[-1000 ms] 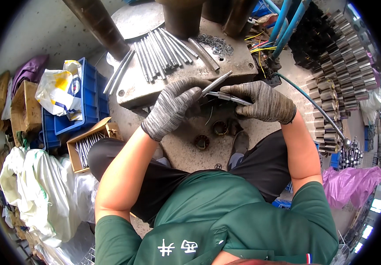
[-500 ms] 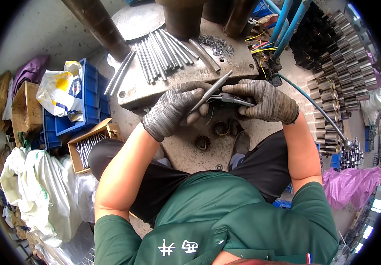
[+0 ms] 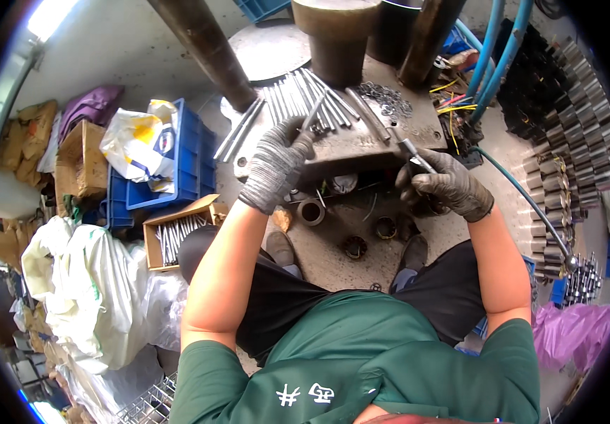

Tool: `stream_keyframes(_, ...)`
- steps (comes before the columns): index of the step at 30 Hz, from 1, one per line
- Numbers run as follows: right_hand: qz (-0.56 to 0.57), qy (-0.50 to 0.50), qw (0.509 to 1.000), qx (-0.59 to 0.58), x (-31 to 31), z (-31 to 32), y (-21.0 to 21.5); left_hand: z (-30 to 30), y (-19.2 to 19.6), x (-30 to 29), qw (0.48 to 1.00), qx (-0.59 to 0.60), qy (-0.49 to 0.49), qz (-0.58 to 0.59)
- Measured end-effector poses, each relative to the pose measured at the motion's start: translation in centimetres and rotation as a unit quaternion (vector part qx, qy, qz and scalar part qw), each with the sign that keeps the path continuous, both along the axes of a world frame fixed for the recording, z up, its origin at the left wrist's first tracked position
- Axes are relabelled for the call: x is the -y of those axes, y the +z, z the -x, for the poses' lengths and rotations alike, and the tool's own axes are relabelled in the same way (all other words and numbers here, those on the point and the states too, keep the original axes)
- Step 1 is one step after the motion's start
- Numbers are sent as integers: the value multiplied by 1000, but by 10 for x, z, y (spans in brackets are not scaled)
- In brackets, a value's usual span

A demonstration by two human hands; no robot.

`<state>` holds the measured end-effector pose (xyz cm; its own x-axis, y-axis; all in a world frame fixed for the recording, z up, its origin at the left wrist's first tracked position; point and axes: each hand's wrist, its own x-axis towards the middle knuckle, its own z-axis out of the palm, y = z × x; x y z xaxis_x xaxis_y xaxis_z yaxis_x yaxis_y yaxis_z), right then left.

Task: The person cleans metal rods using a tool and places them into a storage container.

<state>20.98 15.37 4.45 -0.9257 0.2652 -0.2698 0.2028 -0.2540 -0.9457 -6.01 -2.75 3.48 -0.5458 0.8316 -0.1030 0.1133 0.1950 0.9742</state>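
My left hand [image 3: 280,161], in a grey knit glove, is raised at the front left of a steel block [image 3: 333,164]. Its fingers pinch a thin metal rod [image 3: 313,113], which slants up over a row of similar rods [image 3: 287,99] on the block. To the right, off the block's front edge, my gloved right hand [image 3: 453,185] is closed around what looks like a pair of pliers [image 3: 415,155], the silver end pointing up and left. The palm and fingers hide its handles. A pile of small dark rings [image 3: 390,99] lies at the block's back right.
Thick steel columns [image 3: 209,53] rise around the block. Blue hoses [image 3: 492,56] and wires stand at its right, with stacked metal cylinders [image 3: 566,134] beyond. At left are blue crates [image 3: 193,152] and a carton of rods [image 3: 177,237]. Metal rings [image 3: 310,211] lie on the floor.
My hands have moved apart, the left one carrying the rod up toward the row and the right one drawing the pliers away to the right. The whole view has shifted.
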Motion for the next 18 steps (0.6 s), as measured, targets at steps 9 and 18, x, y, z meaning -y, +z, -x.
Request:
stream_keyframes(9,-14,-94,995,24,-6,-2,-7,110,-23,20,834,-517,124,148)
stream_keyframes(18,-29,-108,994,18,-11,-5,-9,104,-38,13,832,-516,82,186)
